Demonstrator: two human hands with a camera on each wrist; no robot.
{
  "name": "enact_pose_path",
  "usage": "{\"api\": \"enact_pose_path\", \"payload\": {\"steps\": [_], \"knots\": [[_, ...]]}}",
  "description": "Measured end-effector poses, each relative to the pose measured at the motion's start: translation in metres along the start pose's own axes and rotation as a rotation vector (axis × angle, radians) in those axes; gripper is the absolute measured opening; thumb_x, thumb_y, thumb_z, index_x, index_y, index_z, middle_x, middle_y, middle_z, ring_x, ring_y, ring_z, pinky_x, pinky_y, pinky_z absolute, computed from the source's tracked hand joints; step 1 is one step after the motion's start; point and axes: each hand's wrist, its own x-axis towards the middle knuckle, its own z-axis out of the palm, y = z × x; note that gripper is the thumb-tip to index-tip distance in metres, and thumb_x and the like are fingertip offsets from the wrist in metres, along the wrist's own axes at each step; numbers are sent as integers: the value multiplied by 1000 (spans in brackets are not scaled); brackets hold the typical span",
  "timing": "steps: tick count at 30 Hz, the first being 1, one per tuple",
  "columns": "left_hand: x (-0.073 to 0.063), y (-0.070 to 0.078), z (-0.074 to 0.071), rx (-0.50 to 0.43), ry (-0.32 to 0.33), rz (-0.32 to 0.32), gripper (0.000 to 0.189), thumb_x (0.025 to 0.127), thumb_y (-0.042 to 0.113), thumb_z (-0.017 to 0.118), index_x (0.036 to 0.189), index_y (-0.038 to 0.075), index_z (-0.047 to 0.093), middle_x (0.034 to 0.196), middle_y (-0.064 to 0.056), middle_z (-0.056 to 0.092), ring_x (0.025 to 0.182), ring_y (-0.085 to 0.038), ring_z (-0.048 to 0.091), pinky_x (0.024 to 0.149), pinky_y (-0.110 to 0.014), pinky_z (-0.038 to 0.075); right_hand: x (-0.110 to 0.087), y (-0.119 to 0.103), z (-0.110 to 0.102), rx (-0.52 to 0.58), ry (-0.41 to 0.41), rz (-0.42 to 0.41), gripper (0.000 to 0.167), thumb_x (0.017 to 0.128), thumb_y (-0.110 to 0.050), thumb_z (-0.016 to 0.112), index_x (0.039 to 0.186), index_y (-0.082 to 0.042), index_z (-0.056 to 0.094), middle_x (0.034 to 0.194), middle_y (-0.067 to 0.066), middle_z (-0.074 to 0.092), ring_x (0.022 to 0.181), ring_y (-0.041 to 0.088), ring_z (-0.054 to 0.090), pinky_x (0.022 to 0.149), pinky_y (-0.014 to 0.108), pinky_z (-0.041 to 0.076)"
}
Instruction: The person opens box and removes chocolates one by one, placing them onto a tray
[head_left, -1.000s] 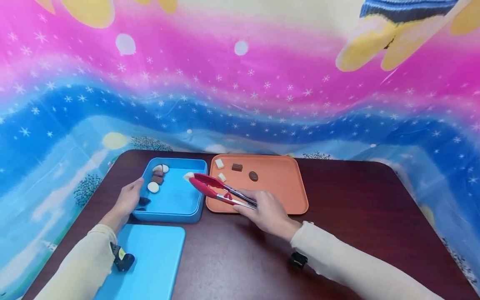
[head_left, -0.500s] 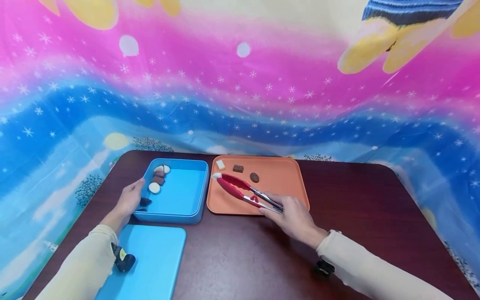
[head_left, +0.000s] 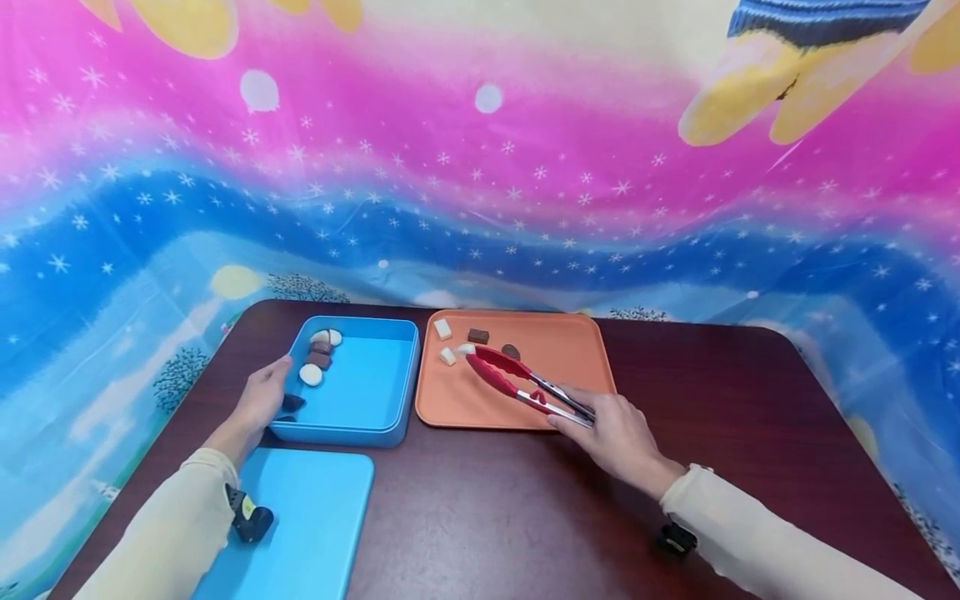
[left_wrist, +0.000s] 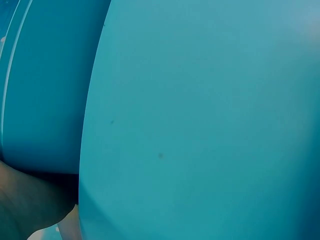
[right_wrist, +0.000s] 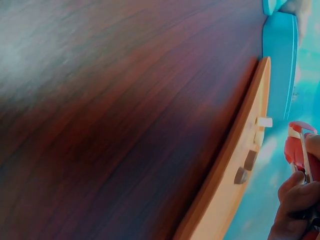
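Observation:
My right hand (head_left: 622,442) grips red-and-metal tongs (head_left: 525,390), whose arms are spread over the orange tray (head_left: 555,375). At their tips shows a small white bit (head_left: 467,350); whether it is a held piece or part of the tongs I cannot tell. Below them on the tray lie two white pieces (head_left: 442,329), a brown block (head_left: 478,336) and a partly covered round brown piece (head_left: 511,351). At the left wall of the blue box (head_left: 337,434), my left hand (head_left: 258,400) holds the rim. Inside that box sit several chocolate-like pieces (head_left: 319,360), white and brown, along the left side.
A flat blue lid (head_left: 307,508) lies in front of the box, under the left forearm. Dark reddish-brown table (head_left: 465,508) surrounds the tray. Behind the table hangs a printed cloth (head_left: 525,208).
The tongs in my right hand have moved right, from over the box's right edge to over the tray. One white piece hidden behind them is visible again. The left hand stays on the box.

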Motion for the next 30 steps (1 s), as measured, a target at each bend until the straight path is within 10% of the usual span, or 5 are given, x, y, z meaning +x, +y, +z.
{"api": "enact_pose_path", "payload": {"steps": [15, 30], "knots": [[-1, 3, 0, 8, -8, 12, 79, 106, 60, 12, 162, 7, -3, 170, -23, -2, 156, -49, 0, 123, -69, 11, 1, 17, -6, -138, 43, -19, 60, 86, -41, 80, 137, -14, 66, 96, 13, 77, 66, 17, 54, 53, 28, 40], [0, 1, 1, 1, 0, 18, 79, 106, 60, 12, 162, 7, -2, 170, -22, -2, 156, -48, 1, 124, -68, 11, 16, 18, -1, -418, 112, -211, 52, 86, -43, 80, 130, -17, 69, 69, 2, 62, 47, 9, 44, 38, 23, 34]]}}
